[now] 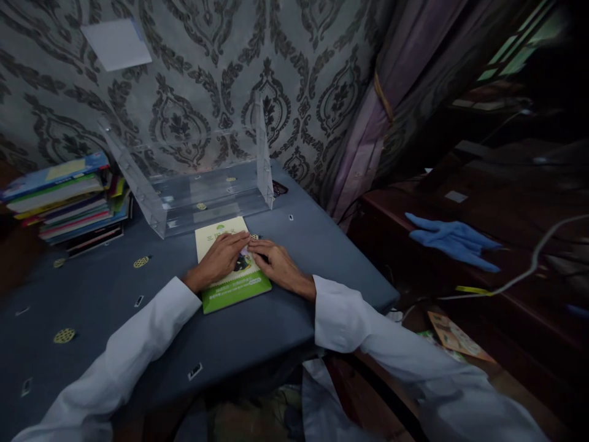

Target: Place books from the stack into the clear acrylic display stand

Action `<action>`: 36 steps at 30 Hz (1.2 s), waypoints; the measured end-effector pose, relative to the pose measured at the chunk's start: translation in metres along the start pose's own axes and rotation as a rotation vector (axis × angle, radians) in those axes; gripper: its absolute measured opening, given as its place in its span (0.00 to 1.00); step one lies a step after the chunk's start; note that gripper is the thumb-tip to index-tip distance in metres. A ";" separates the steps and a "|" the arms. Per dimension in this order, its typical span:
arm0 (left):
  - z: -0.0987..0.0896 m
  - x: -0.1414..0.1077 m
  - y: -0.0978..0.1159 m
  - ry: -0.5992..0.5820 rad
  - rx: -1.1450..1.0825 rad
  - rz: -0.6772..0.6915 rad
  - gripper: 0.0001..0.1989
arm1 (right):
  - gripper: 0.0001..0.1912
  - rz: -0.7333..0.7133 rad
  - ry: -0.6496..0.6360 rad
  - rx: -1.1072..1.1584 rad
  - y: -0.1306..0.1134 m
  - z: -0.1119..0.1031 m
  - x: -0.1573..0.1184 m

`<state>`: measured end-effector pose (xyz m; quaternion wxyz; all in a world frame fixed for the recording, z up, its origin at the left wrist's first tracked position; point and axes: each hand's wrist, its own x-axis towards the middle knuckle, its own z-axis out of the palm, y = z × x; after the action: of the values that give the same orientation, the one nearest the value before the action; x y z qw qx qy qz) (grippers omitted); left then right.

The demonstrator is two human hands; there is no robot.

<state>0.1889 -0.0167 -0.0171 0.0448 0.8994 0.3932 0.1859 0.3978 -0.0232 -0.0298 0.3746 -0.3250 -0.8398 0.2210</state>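
Note:
A closed book (237, 296) with a cream and green cover lies flat on the blue-grey tablecloth. My left hand (223, 256) rests palm down across the cover, its fingers stretched out toward the right. On the book's right side lies my right hand (275, 264), fingers extended and pointing left, with the fingertips of both hands meeting near the middle. Part of the cover picture and title is hidden beneath the hands. Just behind the book stands a clear acrylic rack (214, 205).
A stack of books (69, 196) stands at the table's left. Dark glasses (279, 188) lie behind the rack's right side. Off to the right, a blue glove (453, 239) and a pale cable (529, 270) lie on a dark red surface. Booklets (455, 336) lie lower down.

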 end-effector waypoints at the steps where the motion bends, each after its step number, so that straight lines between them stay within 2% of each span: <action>1: 0.000 -0.001 0.002 -0.006 0.000 -0.001 0.23 | 0.16 0.000 -0.005 0.003 -0.001 -0.001 -0.002; 17: -0.009 -0.024 0.049 -0.119 -0.012 0.041 0.23 | 0.17 0.039 -0.030 0.079 -0.034 -0.015 -0.053; 26: -0.013 -0.043 0.077 -0.112 -0.057 0.073 0.24 | 0.18 0.027 -0.029 0.083 -0.051 -0.019 -0.082; 32: -0.007 -0.056 0.101 -0.120 0.013 0.027 0.26 | 0.18 0.035 -0.025 0.086 -0.057 -0.023 -0.095; 36: -0.010 -0.076 0.118 -0.102 0.104 -0.049 0.30 | 0.16 0.022 -0.009 0.057 -0.055 -0.022 -0.100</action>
<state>0.2194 -0.1529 -0.0042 0.0227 0.8989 0.4215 0.1179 0.4444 -0.1296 -0.0312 0.3773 -0.3223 -0.8314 0.2502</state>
